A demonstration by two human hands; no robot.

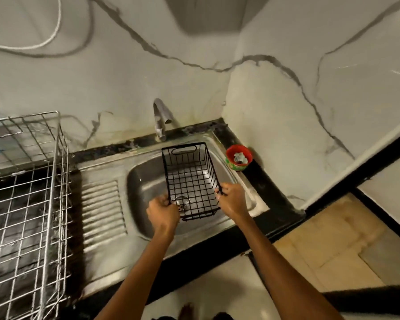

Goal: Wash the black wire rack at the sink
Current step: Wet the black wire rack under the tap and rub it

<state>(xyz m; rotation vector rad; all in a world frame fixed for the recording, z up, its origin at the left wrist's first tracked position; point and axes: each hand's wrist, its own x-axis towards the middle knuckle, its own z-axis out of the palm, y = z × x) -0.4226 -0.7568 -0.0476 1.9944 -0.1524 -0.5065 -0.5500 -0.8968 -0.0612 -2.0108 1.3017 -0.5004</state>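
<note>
Black wire rack (pixel 189 179) held over sink (pixel 146 181), below tap (pixel 161 120); left hand (pixel 163 210) and right hand (pixel 231 199) clasp near rim corners. Judged light, rigid, slippery wet; rim wires suit gripping

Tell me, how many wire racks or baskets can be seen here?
2. The black wire rack is held over the sink by both hands. The larger silver wire rack stands on the counter at left, partly cut off by the frame.
</note>
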